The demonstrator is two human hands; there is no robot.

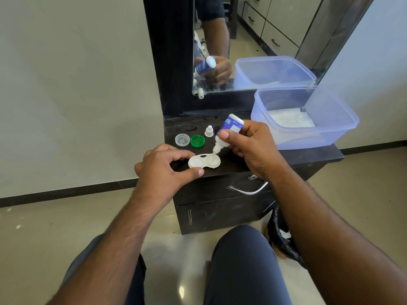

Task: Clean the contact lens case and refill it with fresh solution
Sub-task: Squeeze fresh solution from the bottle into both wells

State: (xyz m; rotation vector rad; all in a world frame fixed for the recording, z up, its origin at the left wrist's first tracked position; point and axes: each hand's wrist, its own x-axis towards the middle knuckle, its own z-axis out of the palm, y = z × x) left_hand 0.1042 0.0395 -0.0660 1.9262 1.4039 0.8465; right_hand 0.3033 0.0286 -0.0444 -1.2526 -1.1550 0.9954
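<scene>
Left hand point(164, 167) pinching – right hand point(248, 148) gripping

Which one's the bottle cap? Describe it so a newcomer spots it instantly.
Find the dark cabinet top below the mirror. Three small items sit in a row behind the lens case: a clear lid, a green lid, then the bottle cap. It is the only white, cone-shaped one, standing upright.
</scene>
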